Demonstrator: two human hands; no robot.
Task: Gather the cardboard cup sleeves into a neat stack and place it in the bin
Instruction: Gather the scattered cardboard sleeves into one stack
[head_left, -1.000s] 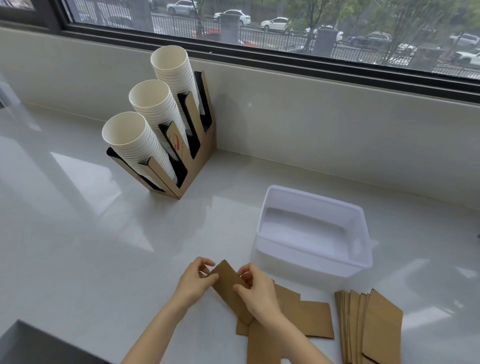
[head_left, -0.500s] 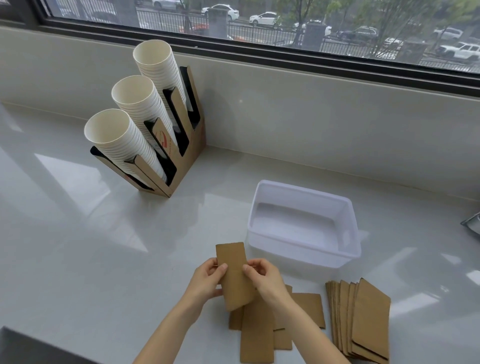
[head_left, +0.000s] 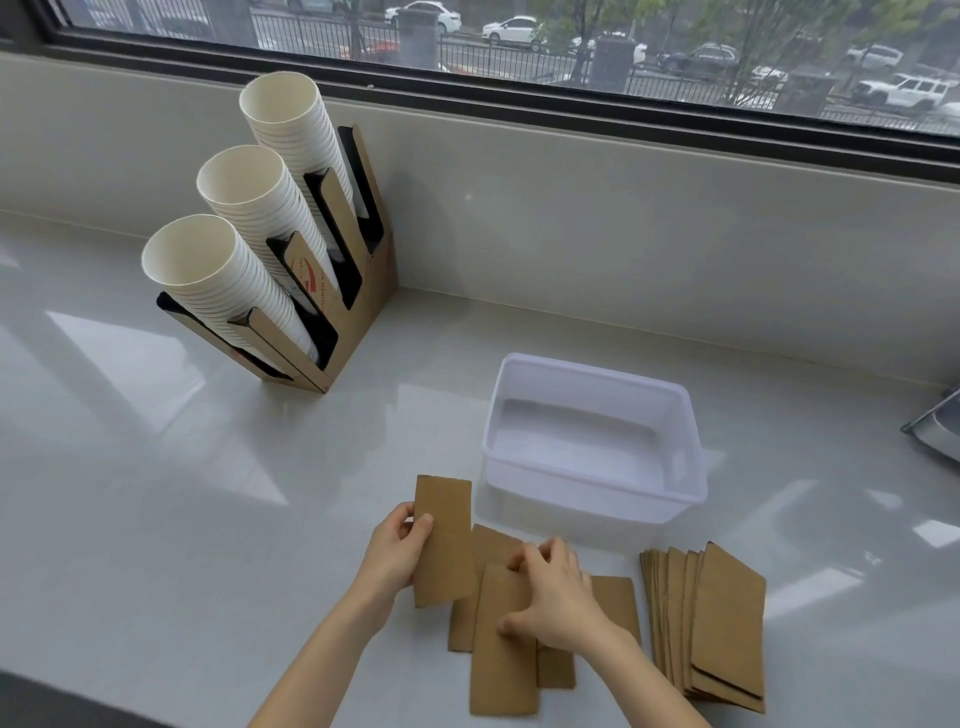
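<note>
Left hand (head_left: 397, 558) pinches one sleeve (head_left: 443, 540) along its left long edge, thumb on the face, fingers behind; the sleeve is lifted clear of the worktop (head_left: 156, 519), near upright, long axis running away from the person.

Right hand (head_left: 558, 597) is flat and half curled over the loose sleeves (head_left: 501, 660), fingertips pressing the top one. Whether it actually grips it, cannot tell.

Loose sleeves: about four, overlapped and slightly fanned, flat on the worktop just in front of the bin (head_left: 595, 441). Long axes mostly point away from the person, none quite parallel.

A squared-up stack (head_left: 711, 623) lies to the right, apart from the loose ones, same long-axis heading, leaning slightly.

Bin is white, open, empty, long side across the view.

Handling, as judged: flattened cardboard, very light, stiff along its length but bends across folds. Faces look matte, so they should slide on each other yet grip under the fingers. Best taken by the long edges, then tapped on a short end to square up. Loose pinching risks fanning.
</note>
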